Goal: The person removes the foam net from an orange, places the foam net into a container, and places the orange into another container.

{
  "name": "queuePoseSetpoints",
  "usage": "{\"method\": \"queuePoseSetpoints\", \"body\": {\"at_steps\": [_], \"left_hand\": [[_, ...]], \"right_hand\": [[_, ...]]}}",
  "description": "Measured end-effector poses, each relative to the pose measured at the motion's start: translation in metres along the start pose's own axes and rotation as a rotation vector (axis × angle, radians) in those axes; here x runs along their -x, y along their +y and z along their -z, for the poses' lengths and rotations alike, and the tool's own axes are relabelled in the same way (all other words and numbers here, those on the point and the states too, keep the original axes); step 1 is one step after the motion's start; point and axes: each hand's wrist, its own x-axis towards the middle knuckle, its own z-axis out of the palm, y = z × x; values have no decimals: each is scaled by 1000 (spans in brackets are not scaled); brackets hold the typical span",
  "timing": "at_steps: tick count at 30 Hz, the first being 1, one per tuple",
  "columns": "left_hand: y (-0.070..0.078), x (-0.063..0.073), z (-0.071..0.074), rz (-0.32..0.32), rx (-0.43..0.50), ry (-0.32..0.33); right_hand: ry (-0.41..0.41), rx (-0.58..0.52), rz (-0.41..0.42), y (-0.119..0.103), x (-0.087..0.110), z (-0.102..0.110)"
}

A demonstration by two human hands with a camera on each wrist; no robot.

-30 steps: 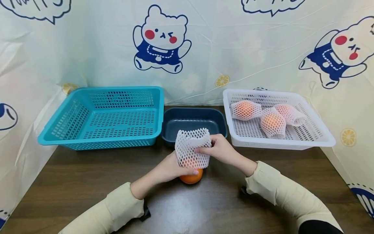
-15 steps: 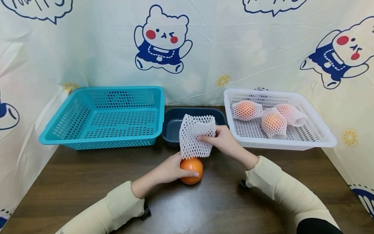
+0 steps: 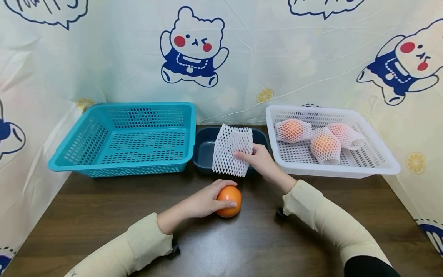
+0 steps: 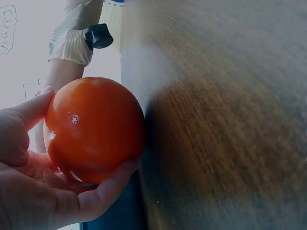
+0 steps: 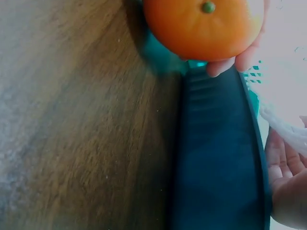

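My left hand (image 3: 204, 200) grips a bare orange (image 3: 230, 202) low over the wooden table, thumb across its near side and fingers round the far side. The left wrist view shows the orange (image 4: 96, 129) glossy and smooth, and in the right wrist view its green stem end (image 5: 208, 7) faces the camera. My right hand (image 3: 262, 161) pinches a white foam net sleeve (image 3: 232, 152) by its right side. The sleeve is apart from the orange and hangs over the dark blue basin (image 3: 204, 154), hiding much of it. In the right wrist view the right hand (image 5: 290, 184) is partly cut off.
A teal perforated basket (image 3: 121, 168) stands at the back left, beside the basin. To the right is a white perforated basket (image 3: 332, 171) with 3 net-wrapped fruits (image 3: 325, 146) inside. A printed cloth (image 3: 242, 57) hangs behind them. Brown wooden table (image 3: 259, 238) lies in front.
My right hand has pulled the foam net sleeve up off the orange and carried it away over the basin. The left hand has kept its hold on the orange, now uncovered.
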Motion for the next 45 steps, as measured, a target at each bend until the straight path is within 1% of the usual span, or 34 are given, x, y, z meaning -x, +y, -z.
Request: {"method": "queuePoseSetpoints", "body": {"at_steps": [4,11,14,17,19,23,24,25,27,30,31,37,45], "left_hand": [[1,0,1,19,14,-4],[1,1,3,30,38,-22],[1,1,4,33,50,-31],[0,0,4,31,59,-37],[-1,0,5,31,59,-41],[1,1,5,36,54,-43],[-3,0,5,23,38,-46],[-2,0,5,24,35,-44],[-2,0,4,31,35,-42],[-2,0,2,35,31,-45],[2,2,2,49,44,-43],[3,1,1,48,30,-40],[5,2,5,32,26,-40]], "right_hand": [[-3,42,-20,2,-8,-3],[-25,112,-20,1,-24,-7],[-38,121,-46,1,-28,-8],[-46,117,-96,2,-33,-8],[-60,79,-139,3,-37,-8],[-104,-59,-238,3,-47,-5],[-110,-89,-261,5,-50,-5],[-111,-116,-286,5,-52,-4],[-100,-126,-322,8,-56,-4],[-96,-77,-338,12,-59,-5],[-98,-50,-336,12,-60,-5],[-104,93,-318,13,-62,-9],[-90,156,-335,13,-67,-11]]}}
